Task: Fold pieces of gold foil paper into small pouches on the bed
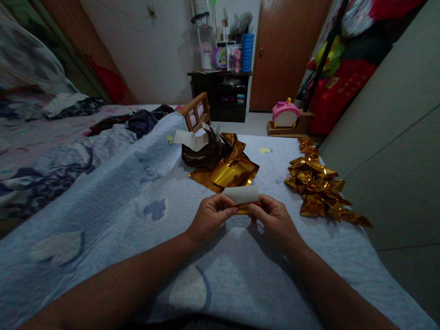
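Between my two hands is a sheet of gold foil paper (242,195), its pale back curled up on top and a gold strip showing below. My left hand (213,214) pinches its left end between thumb and fingers. At the other end, my right hand (271,215) grips it the same way, thumb on the near side. Just beyond lie loose gold foil sheets (235,169), beside a dark stack of paper (202,153) with pale pieces on top. To the right sits a pile of folded gold foil pieces (314,183).
Everything lies on a light blue bedspread (127,233) with heart shapes. A wooden rail (197,112) stands behind the stack. Rumpled clothes and bedding (75,146) cover the left side. A pale panel (395,151) borders the right. Farther back are a black cabinet (220,94) and a pink toy (286,113).
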Tool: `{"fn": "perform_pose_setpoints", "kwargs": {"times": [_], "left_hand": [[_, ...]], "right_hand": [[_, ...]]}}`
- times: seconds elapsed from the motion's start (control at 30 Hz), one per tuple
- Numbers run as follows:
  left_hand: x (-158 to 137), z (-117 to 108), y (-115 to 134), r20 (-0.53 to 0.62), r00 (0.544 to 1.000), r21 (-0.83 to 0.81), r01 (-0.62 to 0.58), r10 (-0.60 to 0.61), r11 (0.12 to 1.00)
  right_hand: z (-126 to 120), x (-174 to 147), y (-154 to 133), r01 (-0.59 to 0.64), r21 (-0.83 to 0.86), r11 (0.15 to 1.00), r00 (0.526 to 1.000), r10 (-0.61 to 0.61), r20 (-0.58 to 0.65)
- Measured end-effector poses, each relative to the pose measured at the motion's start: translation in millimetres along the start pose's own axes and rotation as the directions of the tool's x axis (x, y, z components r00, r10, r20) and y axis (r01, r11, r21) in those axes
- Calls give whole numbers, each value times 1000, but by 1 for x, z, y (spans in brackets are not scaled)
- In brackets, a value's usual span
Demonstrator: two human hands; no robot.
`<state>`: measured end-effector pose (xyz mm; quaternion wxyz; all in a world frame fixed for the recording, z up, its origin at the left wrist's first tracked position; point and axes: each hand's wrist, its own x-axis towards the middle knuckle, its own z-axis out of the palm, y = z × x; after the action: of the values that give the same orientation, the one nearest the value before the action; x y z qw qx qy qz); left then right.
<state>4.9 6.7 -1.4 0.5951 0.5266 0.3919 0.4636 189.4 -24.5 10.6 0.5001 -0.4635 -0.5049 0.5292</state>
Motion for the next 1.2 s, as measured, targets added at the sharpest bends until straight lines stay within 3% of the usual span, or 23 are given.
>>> {"fn": "perform_pose_setpoints", "kwargs": {"times": [0.23,0.5,0.67,0.83,1.2], "left_hand": [[0,1,-2,35,999,-70,34,-32,997],[-1,0,-1,79,996,-57,45,-40,997],[-1,0,-1,62,997,-39,48,-46,998],[-1,0,-1,63,996,-55,59,-55,997],[-2,2,0,48,998,-39,52,-50,998]], "right_hand": [[0,-1,0,29,-75,997,999,-31,-34],[-1,0,1,19,-40,999,998,-21,-55],[3,1,4,-42,86,995,999,44,-21],[4,2,8,-87,101,991,995,81,64],[3,1,8,-56,31,998,998,56,2]]}}
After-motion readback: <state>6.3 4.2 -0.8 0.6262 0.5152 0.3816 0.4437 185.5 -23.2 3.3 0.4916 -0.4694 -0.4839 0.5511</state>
